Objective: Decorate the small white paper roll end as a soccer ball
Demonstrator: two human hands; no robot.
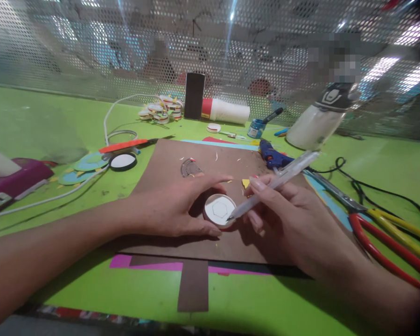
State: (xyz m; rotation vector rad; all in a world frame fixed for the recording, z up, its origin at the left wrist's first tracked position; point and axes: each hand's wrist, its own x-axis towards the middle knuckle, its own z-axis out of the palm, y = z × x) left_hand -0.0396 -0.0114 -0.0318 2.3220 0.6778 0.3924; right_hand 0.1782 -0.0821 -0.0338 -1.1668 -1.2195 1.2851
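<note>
My left hand curves its thumb and fingers round the left side of a small round white disc with a red edge. A hexagon is drawn in thin dark lines on its white face. Between the thumb and fingers of my right hand is a whitish, see-through pen, slanted with its dark tip at the lower right of the disc's face. Beneath both hands lies a sheet of brown card. A protractor and small yellow and white scraps are on the card, beyond the disc.
Large scissors with red and yellow handles lie at right, near a blue glue gun. Behind stand a dark phone, a white cup and a blue jar. An orange cutter and black-rimmed disc lie left.
</note>
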